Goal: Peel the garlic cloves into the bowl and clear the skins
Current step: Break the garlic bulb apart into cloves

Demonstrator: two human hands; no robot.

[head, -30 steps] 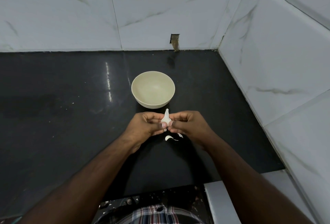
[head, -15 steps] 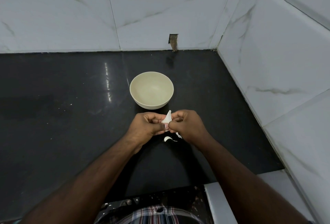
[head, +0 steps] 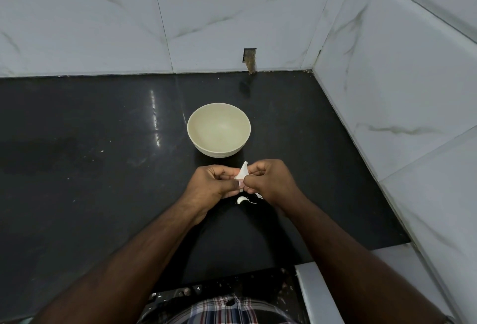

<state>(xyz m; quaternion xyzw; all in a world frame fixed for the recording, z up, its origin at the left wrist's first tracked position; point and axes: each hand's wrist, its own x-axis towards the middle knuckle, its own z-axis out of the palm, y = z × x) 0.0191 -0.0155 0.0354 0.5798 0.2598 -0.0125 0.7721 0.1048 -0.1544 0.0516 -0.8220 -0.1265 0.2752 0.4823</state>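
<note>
A white garlic clove (head: 242, 173) is pinched between my left hand (head: 214, 181) and my right hand (head: 271, 180), just in front of the bowl. Both hands have curled fingers on it, and its papery tip sticks up between them. The cream bowl (head: 219, 130) stands on the black counter beyond my hands, and I see nothing in it. Another garlic piece (head: 242, 200) lies on the counter right below my hands. A small white scrap (head: 259, 196) shows beside it under my right hand.
The black counter (head: 103, 168) runs left and back to white marble-look tiled walls (head: 400, 91), which close in on the right. A small dark hole (head: 249, 59) sits in the back wall. A white ledge (head: 317, 295) lies at the near right.
My hands stayed in place with small finger movements on the clove. The clove's papery tip has tilted from upright to leaning right. The right hand has closed in over the scrap on the counter.
</note>
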